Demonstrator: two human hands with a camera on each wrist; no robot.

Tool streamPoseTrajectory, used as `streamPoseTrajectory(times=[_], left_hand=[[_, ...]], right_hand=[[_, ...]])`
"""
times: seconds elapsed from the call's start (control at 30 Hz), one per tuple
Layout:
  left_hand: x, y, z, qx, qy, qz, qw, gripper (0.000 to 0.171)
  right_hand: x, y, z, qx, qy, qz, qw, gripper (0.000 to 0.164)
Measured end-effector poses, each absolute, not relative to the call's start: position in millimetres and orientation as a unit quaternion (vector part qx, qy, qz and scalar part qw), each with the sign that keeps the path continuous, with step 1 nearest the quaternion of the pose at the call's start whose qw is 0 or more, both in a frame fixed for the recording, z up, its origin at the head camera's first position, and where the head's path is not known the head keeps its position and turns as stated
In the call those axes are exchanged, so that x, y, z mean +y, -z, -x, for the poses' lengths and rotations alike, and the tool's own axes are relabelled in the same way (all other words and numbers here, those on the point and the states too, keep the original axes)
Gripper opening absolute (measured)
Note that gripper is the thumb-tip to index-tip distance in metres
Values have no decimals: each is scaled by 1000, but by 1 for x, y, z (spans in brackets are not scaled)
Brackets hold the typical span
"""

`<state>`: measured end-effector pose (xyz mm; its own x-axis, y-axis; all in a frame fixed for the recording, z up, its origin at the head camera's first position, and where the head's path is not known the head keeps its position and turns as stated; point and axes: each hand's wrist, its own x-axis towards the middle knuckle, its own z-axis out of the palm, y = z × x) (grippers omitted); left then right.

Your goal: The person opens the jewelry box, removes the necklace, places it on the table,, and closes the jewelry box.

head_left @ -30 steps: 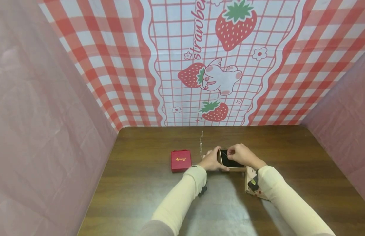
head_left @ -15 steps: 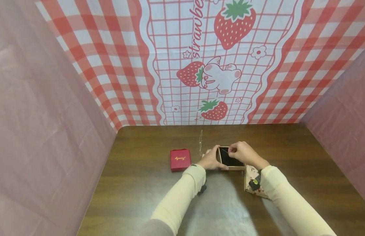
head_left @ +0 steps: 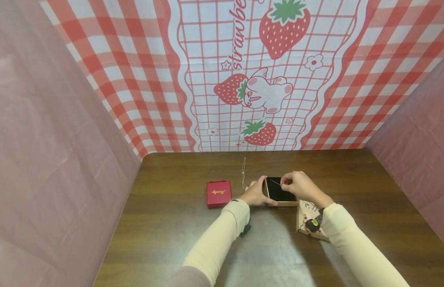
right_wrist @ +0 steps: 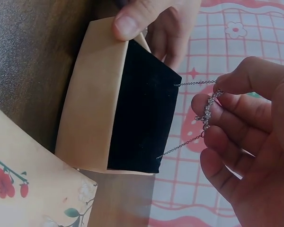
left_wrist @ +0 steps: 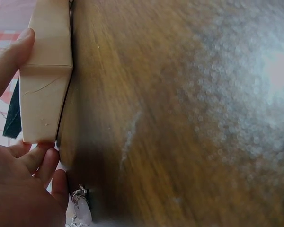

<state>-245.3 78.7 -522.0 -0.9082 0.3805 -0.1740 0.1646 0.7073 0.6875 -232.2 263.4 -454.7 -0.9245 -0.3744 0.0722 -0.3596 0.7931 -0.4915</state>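
My left hand (head_left: 256, 193) grips an open cardboard jewelry box (right_wrist: 92, 104), thumb on its near wall and fingers at its left side. A black velvet pad (right_wrist: 142, 111) fills the box; in the left wrist view one pad edge (left_wrist: 13, 116) stands out past the rim. My right hand (head_left: 297, 185) pinches a silver necklace (right_wrist: 208, 109) by its sparkling stone-set middle piece, above the pad. Both ends of its fine chain run taut to the pad's edges. The box's floral lid (right_wrist: 42, 184) lies on the table beside it, partly under my right forearm.
A red jewelry box (head_left: 219, 194) with gold lettering stands left of my left hand. Another silver necklace (head_left: 243, 173) lies stretched out behind that hand, its pale pendant (left_wrist: 84, 210) close to the fingers. A strawberry-print cloth (head_left: 258, 79) rises at the table's back edge.
My right hand has moved slightly right and away from the box, drawing the chain into a longer visible line. The black pad shows higher at the rim. My left hand keeps its grip.
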Motion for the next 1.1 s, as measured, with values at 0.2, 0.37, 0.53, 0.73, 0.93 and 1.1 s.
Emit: streamPoseTrajectory(times=[0.2, 0.37, 0.53, 0.73, 0.93, 1.1], left_hand=[[79, 522, 245, 910, -354, -150, 153, 109], [77, 520, 243, 909, -357, -152, 154, 110], [75, 517, 243, 906, -362, -158, 154, 108], [76, 517, 244, 904, -367, -158, 151, 111], [76, 518, 244, 905, -365, -168, 142, 108], [78, 519, 244, 907, -361, -174, 127, 104]], right_hand=[[262, 449, 228, 944, 264, 199, 4, 6], [263, 447, 227, 942, 267, 202, 0, 5], [264, 447, 226, 944, 268, 191, 1, 4], [266, 446, 225, 944, 273, 187, -3, 4], [269, 445, 224, 943, 278, 183, -4, 5], [270, 445, 224, 944, 278, 179, -3, 5]])
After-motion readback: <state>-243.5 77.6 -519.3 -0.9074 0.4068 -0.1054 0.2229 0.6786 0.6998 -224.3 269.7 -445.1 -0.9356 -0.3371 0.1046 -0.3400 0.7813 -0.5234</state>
